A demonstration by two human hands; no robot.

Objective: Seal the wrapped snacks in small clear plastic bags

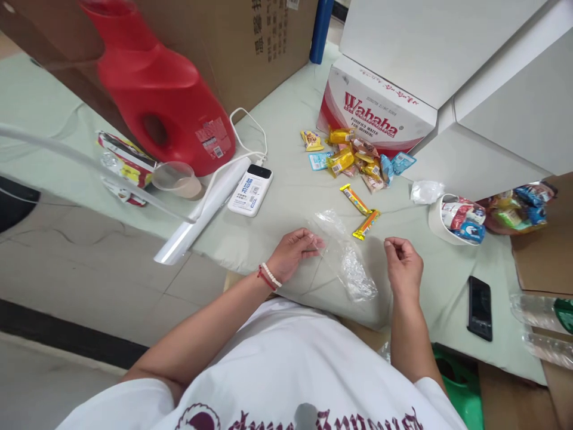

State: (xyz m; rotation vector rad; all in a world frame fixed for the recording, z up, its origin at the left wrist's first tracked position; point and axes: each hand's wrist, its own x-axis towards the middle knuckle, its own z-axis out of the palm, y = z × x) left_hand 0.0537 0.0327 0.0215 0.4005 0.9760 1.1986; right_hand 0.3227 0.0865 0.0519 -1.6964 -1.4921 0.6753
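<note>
Two hands rested on the pale green table (286, 197), with a clear plastic bag (347, 263) lying flat between them. The bag's long axis ran at a slant, from its far end near the left hand (293, 251) down toward the table's near edge, closer to the person's body. The left hand lay on the bag's upper left edge, fingers curled and fingertips pressed to the film, seemingly pinching it, though how firm the grip was could not be told. The right hand (403, 263) sat just right of the bag, apart from it, fingers loosely curled with thumb and forefinger drawn together; whether it held anything small could not be told. The left hand was therefore the one in contact, the right the one free. Just beyond the bag's far end lay two wafer bars (360, 210), end to end in a shallow angle, a little nearer the right hand than the left. Farther back sat a snack pile (356, 156) against a Wahaha box (376, 113). A white bowl (436, 224) of packets stood to the right, a phone (480, 307) near the right forearm, and a power bank (250, 190) and red jug (161, 89) to the left.
</note>
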